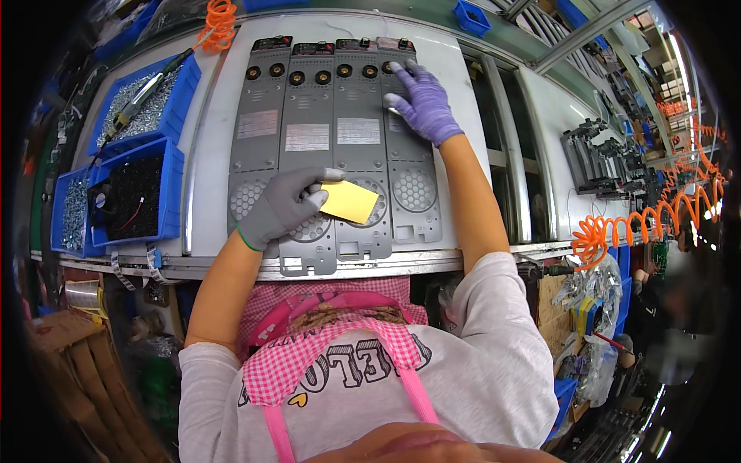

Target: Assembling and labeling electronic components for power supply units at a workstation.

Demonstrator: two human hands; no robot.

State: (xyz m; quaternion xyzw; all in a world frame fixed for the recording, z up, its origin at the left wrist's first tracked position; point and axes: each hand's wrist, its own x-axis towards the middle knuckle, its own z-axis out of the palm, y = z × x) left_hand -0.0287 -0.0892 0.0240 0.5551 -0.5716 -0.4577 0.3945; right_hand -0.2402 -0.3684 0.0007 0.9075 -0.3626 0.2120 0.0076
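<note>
Several long grey metal panels [307,162] lie side by side, each with a honeycomb vent at its near end and round brass-centred black fittings at its far end. My left hand [284,204], in a grey glove, pinches a yellow paper slip [353,202] between thumb and fingers over the vents of the middle panels. In a purple glove, my right hand [428,108] rests with fingers apart on the far half of the rightmost panel [401,143]. Its fingertips touch that panel near a round fitting, partly covering the fittings there. White labels [358,131] are stuck on the panels.
To the left, blue bins hold silver screws [139,104] and black small parts [135,193]. A powered screwdriver [143,100] lies across the upper bin, on a coiled orange hose [218,25]. Right of the metal rails [509,147] stand dark parts [594,158] and another orange coil [594,235].
</note>
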